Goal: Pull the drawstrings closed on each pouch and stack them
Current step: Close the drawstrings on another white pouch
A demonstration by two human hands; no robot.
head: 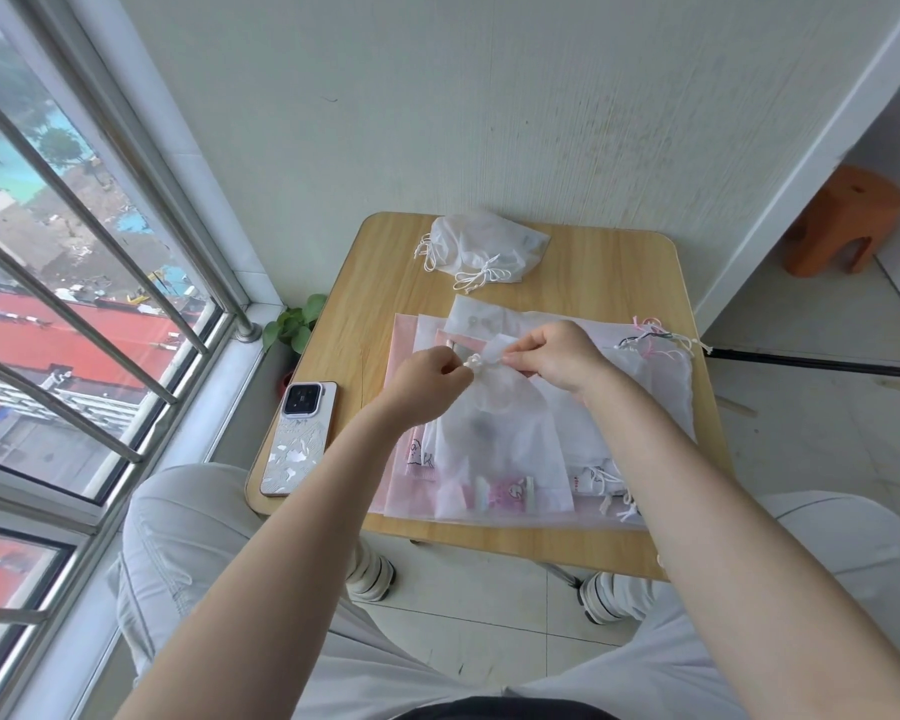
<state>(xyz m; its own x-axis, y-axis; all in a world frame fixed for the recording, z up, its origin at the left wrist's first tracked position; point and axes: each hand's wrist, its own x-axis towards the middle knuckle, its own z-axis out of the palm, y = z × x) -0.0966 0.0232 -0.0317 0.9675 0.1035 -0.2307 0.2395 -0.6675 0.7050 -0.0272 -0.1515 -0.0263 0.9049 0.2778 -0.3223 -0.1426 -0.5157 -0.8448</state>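
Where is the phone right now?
In the head view, the phone lies face down at the table's left edge, nearest the window, just left of the pink pouches and the left hand.

A phone (300, 439) lies on the bench's (609, 262) left edge. A small plant (294, 324) sits left of it. An orange stool (842, 220) stands upper right.

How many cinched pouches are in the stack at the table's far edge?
2 show: translucent white cinched pouches overlapping at the wooden table's far edge, cords toward the window. More may lie hidden beneath.
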